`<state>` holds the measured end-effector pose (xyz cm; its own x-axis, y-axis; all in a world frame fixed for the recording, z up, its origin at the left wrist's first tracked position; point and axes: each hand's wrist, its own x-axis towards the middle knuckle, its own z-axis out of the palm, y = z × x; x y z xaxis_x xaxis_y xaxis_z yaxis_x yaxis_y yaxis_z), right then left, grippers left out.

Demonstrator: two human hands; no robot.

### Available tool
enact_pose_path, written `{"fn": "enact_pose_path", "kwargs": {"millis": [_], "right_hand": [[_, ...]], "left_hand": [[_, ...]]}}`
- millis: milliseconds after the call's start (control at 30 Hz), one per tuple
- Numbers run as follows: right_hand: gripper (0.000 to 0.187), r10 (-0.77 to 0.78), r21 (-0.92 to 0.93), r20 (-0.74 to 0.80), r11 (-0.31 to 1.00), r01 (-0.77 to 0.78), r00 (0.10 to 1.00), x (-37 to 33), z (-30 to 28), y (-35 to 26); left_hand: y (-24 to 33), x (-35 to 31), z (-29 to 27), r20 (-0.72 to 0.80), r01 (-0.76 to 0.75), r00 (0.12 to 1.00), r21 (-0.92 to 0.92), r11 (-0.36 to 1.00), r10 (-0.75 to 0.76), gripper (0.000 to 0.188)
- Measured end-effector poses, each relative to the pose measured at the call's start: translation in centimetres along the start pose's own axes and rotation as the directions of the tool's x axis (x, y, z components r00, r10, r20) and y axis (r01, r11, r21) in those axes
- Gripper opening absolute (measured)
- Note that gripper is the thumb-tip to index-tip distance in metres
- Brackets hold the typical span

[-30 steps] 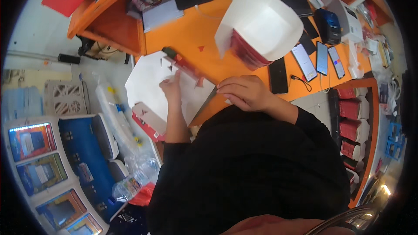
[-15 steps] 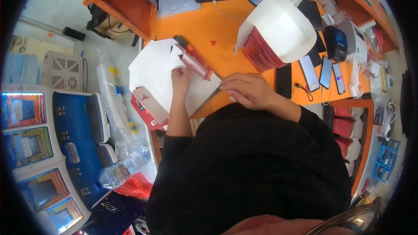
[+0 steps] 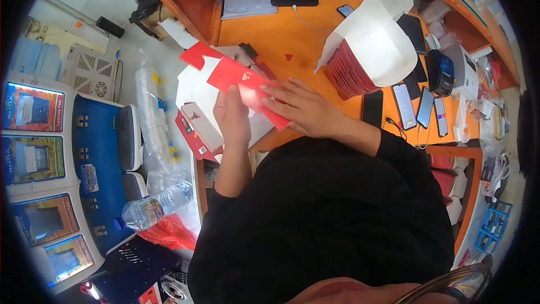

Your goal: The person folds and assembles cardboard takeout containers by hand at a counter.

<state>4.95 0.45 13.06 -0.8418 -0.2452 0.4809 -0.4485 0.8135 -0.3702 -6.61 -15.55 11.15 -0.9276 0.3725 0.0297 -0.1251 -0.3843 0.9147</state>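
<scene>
A red and white folded cardboard carton blank (image 3: 222,76) is held up at a slant above the desk, its red printed face showing. My left hand (image 3: 233,115) grips its lower edge with the thumb up against the red face. Over the lower right end lies my right hand (image 3: 309,110), fingers stretched across the panel; its thumb is hidden. Beneath the blank, more white cardboard (image 3: 190,87) with a folded white flap (image 3: 201,126) and a red printed edge (image 3: 191,139) lies on the orange desk (image 3: 281,31).
To the right stands a stack of dark red folded cartons (image 3: 349,73) with white card (image 3: 382,42) against it. Several phones (image 3: 403,106) lie beyond. A small red scrap (image 3: 288,57) is on the desk. Left of the desk are stacked plastic cups (image 3: 152,115) and a bottle (image 3: 152,211).
The carton blank has come up off the desk in my hands, turning its red face into view. My right hand has moved left onto it. The whole view has shifted slightly.
</scene>
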Motion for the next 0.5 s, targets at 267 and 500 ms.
{"fn": "enact_pose_path", "kwargs": {"millis": [267, 500], "right_hand": [[0.056, 0.175, 0.043, -0.318, 0.984, -0.171, 0.932, 2.1, 0.3, -0.5], [0.048, 0.395, 0.376, -0.243, 0.880, -0.289, 0.886, 1.7, 1.3, -1.6]], "left_hand": [[0.1, -3.5, 3.9, 0.106, 0.029, 0.994, 0.083, 0.996, -0.037, 0.034], [-0.6, -2.7, 1.0, 0.246, -0.096, 0.969, 0.265, 0.960, 0.029, 0.039]]}}
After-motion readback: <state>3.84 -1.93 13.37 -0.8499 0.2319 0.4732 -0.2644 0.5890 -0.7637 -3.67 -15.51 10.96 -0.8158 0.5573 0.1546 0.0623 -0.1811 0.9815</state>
